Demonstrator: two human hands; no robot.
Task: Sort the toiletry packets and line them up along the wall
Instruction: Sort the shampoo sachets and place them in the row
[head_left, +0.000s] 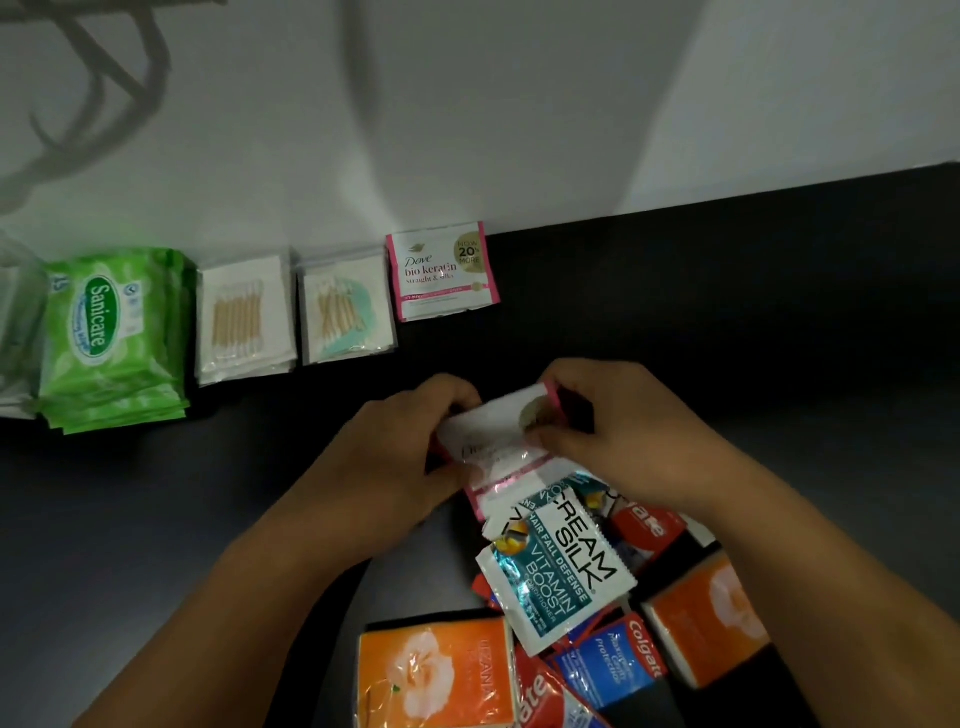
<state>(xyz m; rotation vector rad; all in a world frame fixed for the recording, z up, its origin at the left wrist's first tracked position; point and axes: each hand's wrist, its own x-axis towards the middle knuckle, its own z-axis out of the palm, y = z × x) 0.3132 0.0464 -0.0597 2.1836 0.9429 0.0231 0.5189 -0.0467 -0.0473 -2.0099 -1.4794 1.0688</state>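
Note:
Both hands hold a white and pink Dove sachet (493, 423) above the dark table. My left hand (405, 447) grips its left end and my right hand (618, 431) pinches its right end. Along the white wall stand green Sanicare wipe packs (111, 338), two clear cotton bud packets (244, 317) (345, 306) and one Dove sachet (441, 270). Below my hands lies a loose pile: a Cream Silk sachet (558, 571), Colgate sachets (608, 662) and orange soap packs (434, 670) (706, 618).
The white wall (467, 104) meets the black table (727, 312) along a slanting line. A clear packet (15, 332) shows at the far left edge, cut off by the frame.

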